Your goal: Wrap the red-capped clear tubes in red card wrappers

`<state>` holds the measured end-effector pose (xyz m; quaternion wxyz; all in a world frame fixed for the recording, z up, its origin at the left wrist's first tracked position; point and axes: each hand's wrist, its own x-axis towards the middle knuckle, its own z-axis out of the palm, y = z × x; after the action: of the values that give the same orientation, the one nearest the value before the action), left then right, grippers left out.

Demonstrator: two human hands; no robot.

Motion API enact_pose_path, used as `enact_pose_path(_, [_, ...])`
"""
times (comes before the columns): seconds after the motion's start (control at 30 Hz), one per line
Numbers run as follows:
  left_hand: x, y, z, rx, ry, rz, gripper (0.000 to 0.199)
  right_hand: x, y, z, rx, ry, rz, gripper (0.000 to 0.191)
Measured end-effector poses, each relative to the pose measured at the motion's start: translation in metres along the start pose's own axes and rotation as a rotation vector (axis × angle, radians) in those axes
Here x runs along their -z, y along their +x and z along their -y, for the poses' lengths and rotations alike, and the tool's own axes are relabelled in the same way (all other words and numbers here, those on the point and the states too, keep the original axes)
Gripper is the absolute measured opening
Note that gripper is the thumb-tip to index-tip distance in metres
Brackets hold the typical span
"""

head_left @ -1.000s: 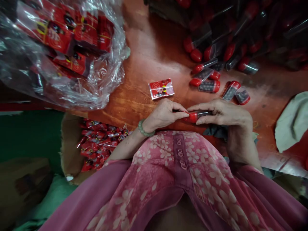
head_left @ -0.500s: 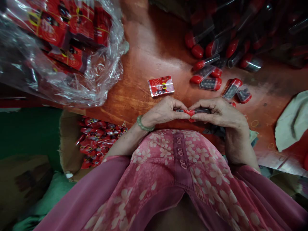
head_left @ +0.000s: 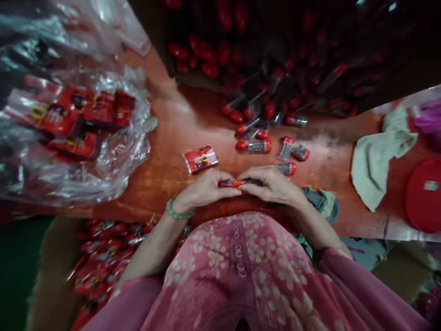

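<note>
Close in front of my body, both hands meet on one small red-and-dark packet. My left hand, with a green bead bracelet at the wrist, pinches its left end. My right hand grips the dark right end, its fingers covering most of it. Just beyond my left hand lies a flat stack of red printed wrappers. Past my right hand lie several clear tubes with red caps, one of them a capped tube filled with dark pieces.
A clear plastic bag of bundled red wrappers lies left. A dark box of red-capped tubes stands at the back. Filled red packets lie in a carton below left. A pale cloth and a red round lid are right.
The view has shifted, so the table things and both hands appear lower and further left, and more shows at the right. Both hands still hold the packet together.
</note>
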<state>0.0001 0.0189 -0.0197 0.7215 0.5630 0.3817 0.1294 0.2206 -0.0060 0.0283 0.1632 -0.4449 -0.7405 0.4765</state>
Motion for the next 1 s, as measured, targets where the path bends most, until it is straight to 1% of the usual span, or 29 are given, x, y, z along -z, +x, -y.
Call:
enact_pose_path(0.07, [0.001, 0.002, 0.0, -0.009, -0.014, 0.041, 0.02, -0.001, -0.002, 0.001, 0.032, -0.044, 0.002, 0.026])
enact_pose_path(0.13, [0.002, 0.002, -0.001, -0.012, -0.062, 0.057, 0.016, -0.001, -0.004, 0.001, 0.028, 0.009, -0.033, 0.026])
enact_pose_path(0.2, [0.001, 0.002, -0.003, -0.025, -0.173, -0.032, 0.017, -0.002, -0.007, 0.0, -0.028, 0.156, -0.115, 0.027])
enact_pose_path(0.27, [-0.003, 0.001, -0.004, -0.056, -0.353, -0.156, 0.025, -0.005, -0.008, -0.003, -0.118, 0.332, -0.241, 0.028])
enact_pose_path(0.3, [-0.007, 0.0, -0.005, -0.066, -0.451, -0.19, 0.029, -0.007, -0.007, -0.004, -0.165, 0.418, -0.303, 0.03])
enact_pose_path(0.37, [-0.019, -0.001, -0.006, -0.078, -0.63, -0.215, 0.034, -0.013, -0.005, -0.007, -0.238, 0.568, -0.409, 0.036])
enact_pose_path(0.47, [-0.037, 0.0, -0.009, -0.065, -0.796, -0.265, 0.039, -0.023, -0.001, -0.008, -0.28, 0.666, -0.489, 0.041])
enact_pose_path(0.53, [-0.045, 0.003, -0.01, -0.04, -0.849, -0.3, 0.042, -0.029, 0.003, -0.007, -0.282, 0.644, -0.525, 0.041])
enact_pose_path(0.6, [-0.049, 0.006, -0.01, -0.012, -0.874, -0.343, 0.044, -0.035, 0.006, -0.008, -0.275, 0.57, -0.577, 0.04])
enact_pose_path(0.73, [-0.051, 0.011, -0.008, 0.015, -0.915, -0.447, 0.043, -0.05, 0.011, -0.01, -0.218, 0.362, -0.724, 0.032])
enact_pose_path(0.87, [-0.053, 0.014, -0.006, 0.003, -0.936, -0.482, 0.043, -0.064, 0.016, -0.015, -0.195, 0.295, -0.837, 0.03])
enact_pose_path(0.93, [-0.052, 0.016, -0.006, -0.002, -0.932, -0.495, 0.044, -0.067, 0.019, -0.017, -0.176, 0.252, -0.862, 0.029])
enact_pose_path(1.0, [-0.05, 0.017, -0.007, 0.003, -0.921, -0.499, 0.043, -0.069, 0.022, -0.018, -0.197, 0.285, -0.841, 0.029])
